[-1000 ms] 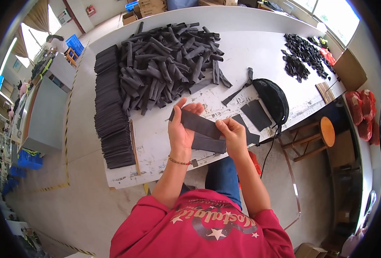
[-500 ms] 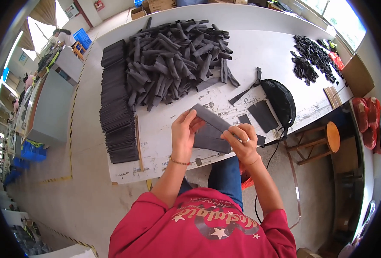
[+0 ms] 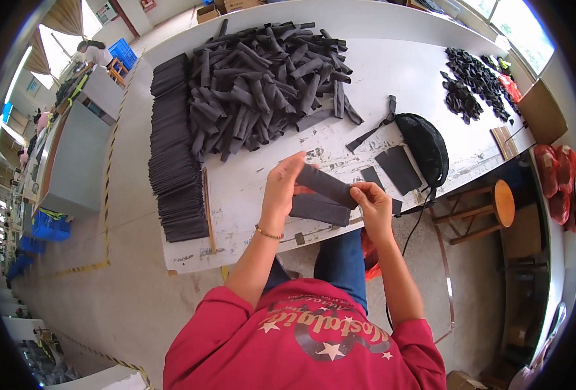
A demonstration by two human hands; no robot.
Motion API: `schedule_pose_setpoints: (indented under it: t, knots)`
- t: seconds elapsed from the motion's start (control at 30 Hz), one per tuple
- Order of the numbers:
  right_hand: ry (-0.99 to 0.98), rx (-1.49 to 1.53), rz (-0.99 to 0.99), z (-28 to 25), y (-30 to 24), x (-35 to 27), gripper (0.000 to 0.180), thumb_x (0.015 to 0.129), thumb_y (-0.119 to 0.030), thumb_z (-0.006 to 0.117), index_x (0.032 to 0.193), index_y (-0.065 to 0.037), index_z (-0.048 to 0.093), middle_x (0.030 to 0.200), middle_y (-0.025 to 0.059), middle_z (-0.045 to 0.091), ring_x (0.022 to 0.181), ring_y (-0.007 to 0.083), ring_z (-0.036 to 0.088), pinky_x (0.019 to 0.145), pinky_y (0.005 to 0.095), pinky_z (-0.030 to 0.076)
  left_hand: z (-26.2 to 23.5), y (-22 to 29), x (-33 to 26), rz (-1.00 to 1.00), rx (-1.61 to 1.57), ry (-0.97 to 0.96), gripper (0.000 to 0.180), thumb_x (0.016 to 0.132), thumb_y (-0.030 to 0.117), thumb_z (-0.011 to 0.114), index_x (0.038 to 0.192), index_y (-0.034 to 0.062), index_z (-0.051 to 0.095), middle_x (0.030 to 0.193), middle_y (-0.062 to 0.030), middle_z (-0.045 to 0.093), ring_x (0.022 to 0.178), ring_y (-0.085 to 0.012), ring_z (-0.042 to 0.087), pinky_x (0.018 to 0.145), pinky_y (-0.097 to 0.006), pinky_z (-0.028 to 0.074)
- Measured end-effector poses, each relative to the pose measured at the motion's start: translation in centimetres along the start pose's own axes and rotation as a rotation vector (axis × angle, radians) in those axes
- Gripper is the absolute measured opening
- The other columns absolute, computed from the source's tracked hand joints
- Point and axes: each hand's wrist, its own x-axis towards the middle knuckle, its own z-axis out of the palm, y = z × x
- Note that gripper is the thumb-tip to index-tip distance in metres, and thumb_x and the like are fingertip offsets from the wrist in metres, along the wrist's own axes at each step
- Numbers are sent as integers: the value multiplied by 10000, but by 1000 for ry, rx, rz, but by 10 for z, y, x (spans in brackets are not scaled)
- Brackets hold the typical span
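Observation:
A dark grey folded fabric strip (image 3: 329,186) is stretched at a slant between my hands above the table's front edge. My left hand (image 3: 285,184) is at its upper left end, thumb side stretched upward, some fingers showing below the strip. My right hand (image 3: 373,203) pinches the lower right end between thumb and fingers. Beneath the strip, a flat dark fabric piece (image 3: 319,210) lies on the white table (image 3: 236,195). Beyond my hands is a big loose heap of similar strips (image 3: 262,91). To its left runs a long, tightly packed row of folded pieces (image 3: 171,149).
Right of my hands lie a black curved pouch (image 3: 423,151), a dark rectangular piece (image 3: 397,170) and a black strap (image 3: 373,130). Small black parts (image 3: 470,81) are piled at the far right. A wooden stool (image 3: 502,203) stands right of the table. A thin wooden stick (image 3: 208,211) lies beside the row.
The strip has turned flatter side up. My right hand has shifted slightly right to its end, and my left hand's thumb side has straightened upward.

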Motion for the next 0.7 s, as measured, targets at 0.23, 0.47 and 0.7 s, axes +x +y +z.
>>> schedule_pose_setpoints:
  t: [0.23,0.47,0.7]
  knots:
    - [65,-279,-67,7,-3,-5,96,861,-71,694,912,10,685,728,4,644,682,44,544,632,217,454,-8,-25,4,480,667,68,226,947,170,596,1058,-17,660,793,-76,702,620,-42,528,560,-174,386]
    - [38,-294,4,8,-11,-10,95,843,-78,708,879,9,694,691,7,637,640,49,530,596,225,444,4,-41,2,447,367,324,239,935,85,555,1155,-9,577,697,-57,672,553,-34,421,518,-210,342]
    - [78,-112,79,-41,-13,-2,107,881,-80,670,882,27,671,788,-6,644,724,48,558,673,203,449,-47,-4,28,566,157,624,198,972,132,532,1126,12,567,831,-69,649,626,-96,562,602,-250,483]
